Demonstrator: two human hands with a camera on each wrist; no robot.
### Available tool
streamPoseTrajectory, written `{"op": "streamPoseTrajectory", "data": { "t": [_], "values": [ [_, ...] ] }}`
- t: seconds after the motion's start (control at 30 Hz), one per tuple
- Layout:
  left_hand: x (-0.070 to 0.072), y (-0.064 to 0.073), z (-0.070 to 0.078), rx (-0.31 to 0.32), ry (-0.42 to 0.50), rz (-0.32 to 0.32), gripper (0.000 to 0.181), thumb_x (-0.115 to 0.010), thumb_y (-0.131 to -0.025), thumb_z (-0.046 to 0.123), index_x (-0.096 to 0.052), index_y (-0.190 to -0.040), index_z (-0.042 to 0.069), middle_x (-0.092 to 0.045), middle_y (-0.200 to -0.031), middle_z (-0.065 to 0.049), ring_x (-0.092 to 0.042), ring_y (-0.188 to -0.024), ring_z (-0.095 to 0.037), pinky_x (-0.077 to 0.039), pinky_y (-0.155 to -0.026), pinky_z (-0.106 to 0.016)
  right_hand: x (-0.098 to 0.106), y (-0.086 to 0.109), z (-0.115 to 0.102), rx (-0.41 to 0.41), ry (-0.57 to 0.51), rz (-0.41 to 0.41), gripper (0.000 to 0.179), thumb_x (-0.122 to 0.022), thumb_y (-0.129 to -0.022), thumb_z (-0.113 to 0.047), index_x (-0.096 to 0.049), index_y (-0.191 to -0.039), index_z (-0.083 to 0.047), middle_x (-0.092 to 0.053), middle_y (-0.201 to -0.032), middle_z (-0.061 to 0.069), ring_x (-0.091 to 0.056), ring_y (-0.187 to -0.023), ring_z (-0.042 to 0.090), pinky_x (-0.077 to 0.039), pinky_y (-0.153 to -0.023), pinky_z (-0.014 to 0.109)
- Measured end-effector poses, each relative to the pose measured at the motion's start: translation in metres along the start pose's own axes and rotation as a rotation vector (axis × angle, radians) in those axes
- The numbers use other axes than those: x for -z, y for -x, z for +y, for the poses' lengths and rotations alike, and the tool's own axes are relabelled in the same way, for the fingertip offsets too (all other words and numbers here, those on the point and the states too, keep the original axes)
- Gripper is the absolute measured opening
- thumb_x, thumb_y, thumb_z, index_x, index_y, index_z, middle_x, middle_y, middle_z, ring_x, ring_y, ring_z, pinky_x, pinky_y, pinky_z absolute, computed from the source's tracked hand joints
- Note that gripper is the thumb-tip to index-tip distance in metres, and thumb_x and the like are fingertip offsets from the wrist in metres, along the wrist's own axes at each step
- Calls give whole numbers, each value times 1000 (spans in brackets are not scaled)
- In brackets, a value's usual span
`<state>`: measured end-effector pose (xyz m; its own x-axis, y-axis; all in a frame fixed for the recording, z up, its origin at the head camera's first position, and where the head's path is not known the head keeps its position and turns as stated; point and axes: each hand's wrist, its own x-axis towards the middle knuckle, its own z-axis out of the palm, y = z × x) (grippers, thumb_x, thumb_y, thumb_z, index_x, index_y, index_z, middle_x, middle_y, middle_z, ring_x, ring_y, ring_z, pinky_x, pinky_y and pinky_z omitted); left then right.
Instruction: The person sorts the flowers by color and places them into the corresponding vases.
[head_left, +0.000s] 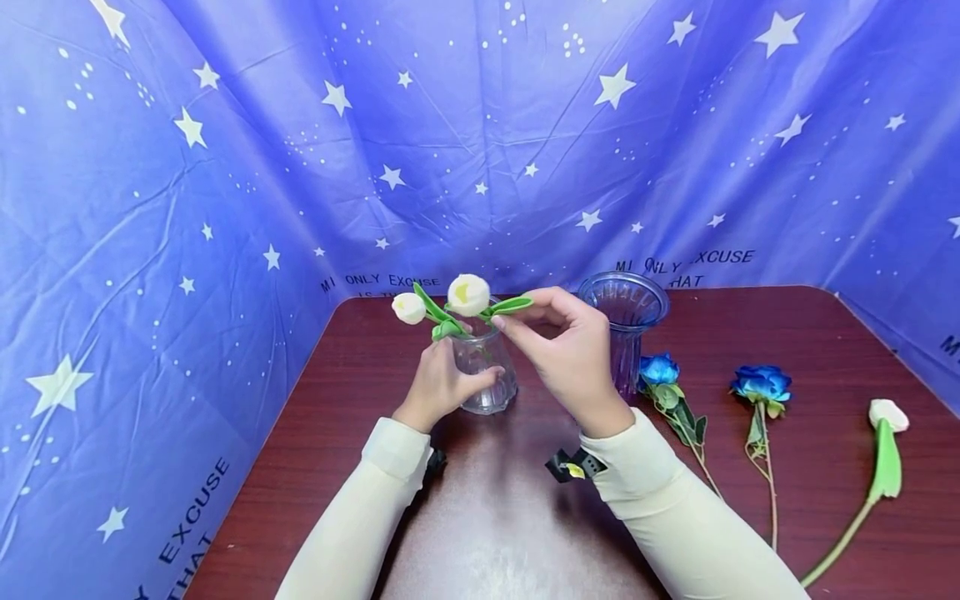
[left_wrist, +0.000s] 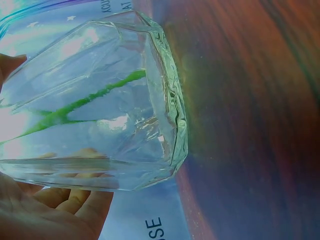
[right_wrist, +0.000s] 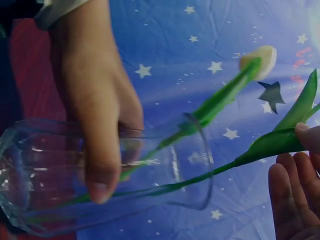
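A small clear glass vase (head_left: 491, 396) stands near the table's middle, gripped round its side by my left hand (head_left: 442, 383). The thumb lies across the near face, and the left wrist view has fingers (left_wrist: 85, 212) behind the glass. My right hand (head_left: 573, 358) pinches a white tulip (head_left: 468, 294) by its green leaves (right_wrist: 272, 142) just above the rim. Its stem runs down inside the vase. A second white tulip (head_left: 408, 308) also stands in the vase and leans left, its bloom (right_wrist: 260, 62) beyond the rim in the right wrist view.
Behind my right hand stands a taller bluish glass vase (head_left: 624, 304) with a flared rim. To the right lie a blue rose (head_left: 660, 368), another blue rose (head_left: 761, 383) and a white tulip (head_left: 887, 450). A starred blue cloth (head_left: 480, 125) hangs around the dark red table (head_left: 300, 500).
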<state>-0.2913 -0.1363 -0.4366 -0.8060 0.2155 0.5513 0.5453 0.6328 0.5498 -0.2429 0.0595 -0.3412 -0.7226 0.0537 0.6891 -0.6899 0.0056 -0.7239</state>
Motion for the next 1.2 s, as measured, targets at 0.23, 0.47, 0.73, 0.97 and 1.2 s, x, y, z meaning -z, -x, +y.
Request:
{"op": "streamPoseTrajectory", "data": {
  "t": [0.23, 0.47, 0.73, 0.97, 1.2],
  "values": [
    [0, 0, -1, 1, 6, 3, 64, -90, -73, 40, -63, -117, 2, -73, -96, -12, -72, -88, -27, -60, -80, -40, -9, 6, 8, -16, 80, -45, 18, -89, -82, -14, -77, -96, -13, -79, -86, 2, -74, -75, 14, -60, -68, 26],
    [1, 0, 0, 13, 14, -8, 60, -89, -72, 40, -65, -117, 7, -74, -97, -10, -71, -88, -25, -60, -81, -40, -14, 10, 10, -8, 130, -75, 17, -89, -83, -17, -77, -95, -14, -78, -86, -1, -73, -74, 12, -59, -68, 26],
    [1, -1, -1, 23, 20, -24, 51, -89, -73, 36, -70, -111, 9, -75, -98, -7, -71, -89, -22, -59, -83, -38, -15, 11, 13, -18, 184, -97, 16, -88, -83, -17, -77, -95, -15, -78, -87, -4, -73, -76, 10, -61, -69, 31],
    [1, 0, 0, -6, -19, -8, 48, -91, -71, 29, -70, -107, 5, -74, -92, -10, -70, -84, -25, -59, -79, -41, -16, 12, 17, -23, 238, -124, 15, -87, -84, -26, -78, -94, -20, -77, -87, -8, -73, -78, 8, -61, -71, 36],
    [0, 1, 1, 27, -41, -17, 48, -92, -71, 28, -68, -105, 5, -71, -89, -9, -67, -82, -24, -58, -76, -40, -15, 13, 19, -21, 284, -117, 13, -87, -85, -22, -77, -92, -20, -77, -87, -9, -72, -81, 6, -59, -71, 36]
  ]
}}
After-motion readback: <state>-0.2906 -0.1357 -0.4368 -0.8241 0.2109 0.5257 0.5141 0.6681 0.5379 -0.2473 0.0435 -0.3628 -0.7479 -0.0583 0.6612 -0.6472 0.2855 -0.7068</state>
